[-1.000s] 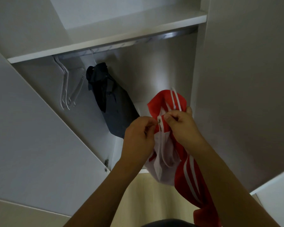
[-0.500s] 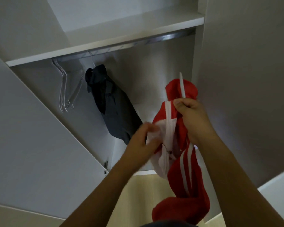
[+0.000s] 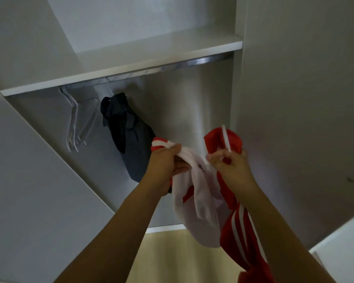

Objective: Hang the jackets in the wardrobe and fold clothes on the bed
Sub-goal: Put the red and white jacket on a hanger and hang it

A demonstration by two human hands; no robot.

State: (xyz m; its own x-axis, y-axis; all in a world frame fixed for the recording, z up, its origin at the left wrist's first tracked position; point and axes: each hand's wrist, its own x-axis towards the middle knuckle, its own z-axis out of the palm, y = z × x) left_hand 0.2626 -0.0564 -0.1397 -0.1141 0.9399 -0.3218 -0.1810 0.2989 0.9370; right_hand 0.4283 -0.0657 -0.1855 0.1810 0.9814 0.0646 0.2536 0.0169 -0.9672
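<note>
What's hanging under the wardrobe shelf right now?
Under the shelf, a metal rail carries clear empty hangers and a dark jacket. The jacket covers its own hanger; its lower edge is hidden behind the left hand.

You faced an open white wardrobe [image 3: 192, 111]. Its shelf [image 3: 151, 56] ran across the upper frame, with a metal rail [image 3: 192, 63] just under the shelf. The left door [image 3: 29, 190] stood open below-left of the shelf, the right door [image 3: 305, 99] to its right. Pale wood floor [image 3: 172, 256] showed far below the shelf. Light was dim, brightest on the back panel under the rail.
</note>
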